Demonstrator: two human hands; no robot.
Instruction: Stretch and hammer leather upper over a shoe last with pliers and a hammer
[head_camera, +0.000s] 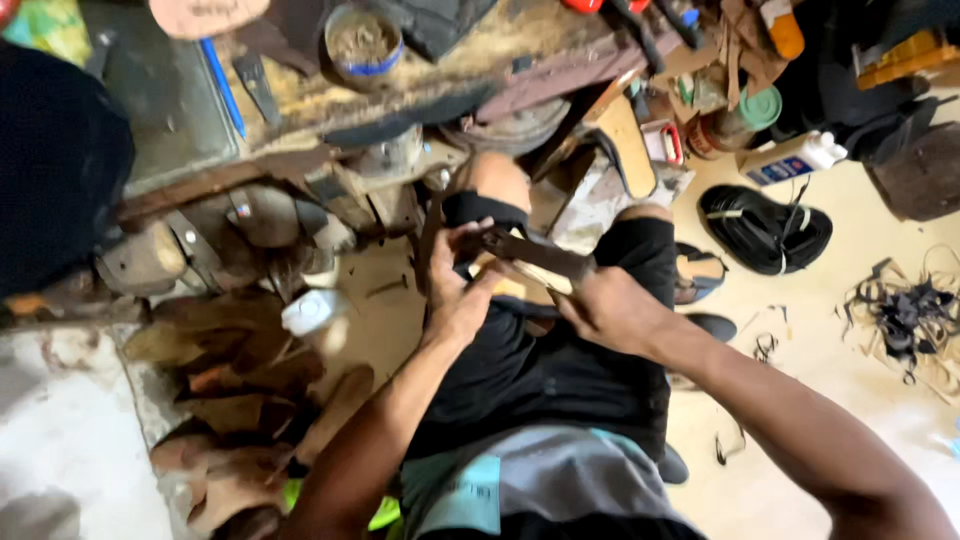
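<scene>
**Both hands on a dark strap over the lap**

We see the left hand (455, 285) and the right hand (605, 305) meet above the knees, forearms angled inward, each closed on an end of a dark leather strap (535, 252). Right of the knees, a white bottle (795, 158) with a blue label lies on the floor; a blue-banded tin (363, 42) stands on the workbench.
</scene>
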